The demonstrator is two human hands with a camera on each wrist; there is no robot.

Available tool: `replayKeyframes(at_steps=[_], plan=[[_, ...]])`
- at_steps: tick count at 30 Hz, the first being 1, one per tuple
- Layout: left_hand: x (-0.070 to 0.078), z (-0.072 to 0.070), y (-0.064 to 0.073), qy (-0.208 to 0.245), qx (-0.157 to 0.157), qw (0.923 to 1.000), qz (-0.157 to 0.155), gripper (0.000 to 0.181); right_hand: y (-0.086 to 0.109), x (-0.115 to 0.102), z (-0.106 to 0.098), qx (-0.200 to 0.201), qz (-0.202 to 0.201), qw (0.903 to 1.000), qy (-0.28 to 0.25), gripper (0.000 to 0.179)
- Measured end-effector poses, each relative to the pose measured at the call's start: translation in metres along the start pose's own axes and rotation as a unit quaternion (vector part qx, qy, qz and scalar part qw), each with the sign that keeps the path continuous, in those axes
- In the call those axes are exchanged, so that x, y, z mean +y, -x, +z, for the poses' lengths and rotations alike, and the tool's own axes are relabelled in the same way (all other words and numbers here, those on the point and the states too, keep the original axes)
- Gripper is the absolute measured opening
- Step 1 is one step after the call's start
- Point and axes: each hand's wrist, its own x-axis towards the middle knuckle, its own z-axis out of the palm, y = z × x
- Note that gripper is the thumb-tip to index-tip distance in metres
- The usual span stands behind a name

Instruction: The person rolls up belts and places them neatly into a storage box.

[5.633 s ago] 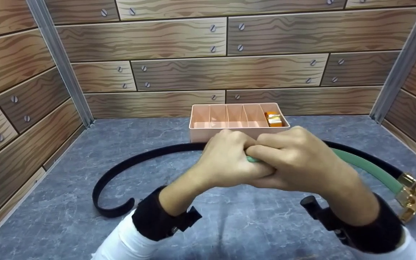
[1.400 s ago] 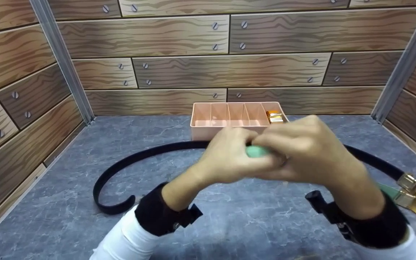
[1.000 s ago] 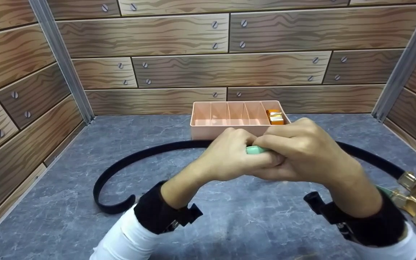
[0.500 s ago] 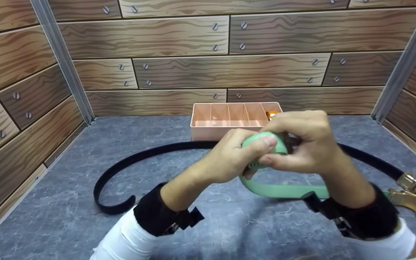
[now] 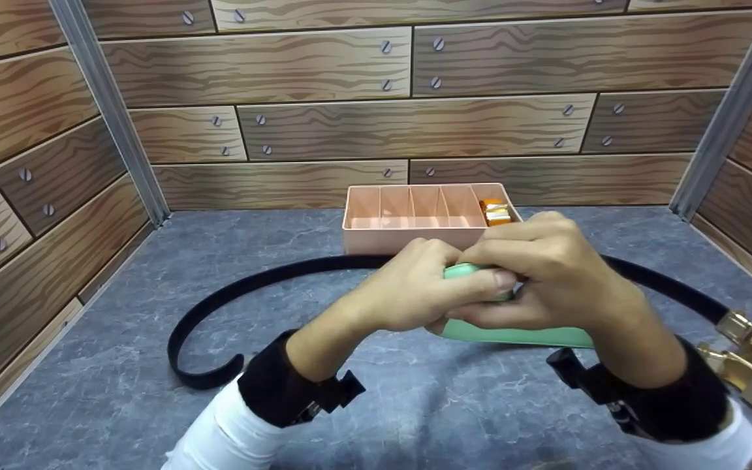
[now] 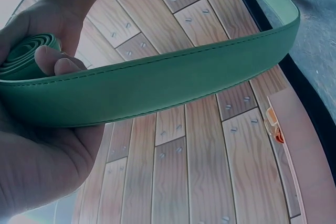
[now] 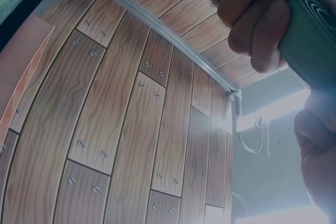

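A green belt (image 5: 519,335) with a stitched edge is partly wound into a coil. My left hand (image 5: 415,287) grips the coil from the left, thumb across its front. From the other side my right hand (image 5: 539,274) holds it too, fingers over the top and thumb below. In the left wrist view the coil (image 6: 29,53) shows its layers, and a flat length of strap (image 6: 163,82) leads away from it. The strap passes behind my right forearm toward a gold buckle (image 5: 745,378) on the table at right.
A black belt (image 5: 252,284) curves across the grey table (image 5: 271,326), its gold buckle (image 5: 741,329) beside the green belt's. Behind my hands stands a pink divided box (image 5: 408,241) with an orange and gold item (image 5: 497,214) in its rightmost compartment. Wood-patterned walls (image 5: 324,130) surround the table.
The coil turned in my hands, tipping up to show its face half a second ago. The green strap, earlier lying along the black belt, now runs nearer me; its buckle has swung outward.
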Motion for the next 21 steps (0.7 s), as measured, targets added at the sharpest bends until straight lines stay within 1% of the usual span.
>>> replayKeyframes(at_steps=[2, 4, 6, 9, 10, 11, 12, 13, 15, 17, 18, 19, 21], plan=[[0.0, 0.0, 0.0, 0.004, 0.001, 1.0, -0.003, 0.045, 0.001, 0.001, 0.0, 0.005, 0.0, 1.0, -0.005, 0.031], [0.0, 0.0, -0.001, 0.015, 0.003, 0.9999, 0.002, 0.044, 0.002, 0.002, 0.002, 0.014, -0.001, 0.9999, -0.004, 0.032], [-0.001, 0.0, -0.001, 0.056, 0.003, 0.9984, 0.009, 0.04, 0.004, 0.004, 0.004, 0.037, 0.008, 0.9989, -0.028, 0.032], [-0.002, 0.001, -0.002, 0.125, 0.0, 0.9913, 0.041, 0.04, 0.005, 0.009, 0.009, 0.097, 0.037, 0.992, -0.072, 0.036], [-0.002, 0.001, -0.002, 0.142, 0.0, 0.9887, 0.05, 0.039, 0.006, 0.01, 0.01, 0.109, 0.042, 0.9894, -0.087, 0.037], [-0.002, 0.001, -0.002, 0.147, 0.006, 0.9877, 0.055, 0.039, 0.006, 0.01, 0.01, 0.112, 0.044, 0.9883, -0.093, 0.037], [-0.002, 0.001, -0.001, 0.132, 0.016, 0.9896, 0.056, 0.04, 0.006, 0.01, 0.009, 0.102, 0.045, 0.9899, -0.086, 0.037], [-0.002, 0.001, -0.001, 0.103, 0.029, 0.993, 0.051, 0.04, 0.006, 0.009, 0.006, 0.08, 0.046, 0.9932, -0.07, 0.038], [-0.001, 0.002, -0.001, 0.032, 0.049, 0.998, 0.025, 0.04, 0.006, 0.005, 0.001, 0.012, 0.035, 0.9991, -0.019, 0.036], [-0.001, 0.004, -0.002, -0.033, 0.059, 0.9977, -0.005, 0.04, 0.006, 0.001, -0.004, -0.047, 0.023, 0.9982, 0.031, 0.033], [0.0, 0.004, -0.002, -0.056, 0.059, 0.9965, -0.016, 0.041, 0.006, -0.001, -0.005, -0.065, 0.02, 0.9966, 0.047, 0.031], [-0.001, 0.004, -0.002, -0.069, 0.057, 0.9958, -0.023, 0.04, 0.006, -0.002, -0.005, -0.073, 0.017, 0.9953, 0.061, 0.029], [-0.001, 0.003, -0.002, -0.071, 0.051, 0.9958, -0.027, 0.038, 0.005, -0.003, -0.003, -0.069, 0.011, 0.9949, 0.073, 0.028]])
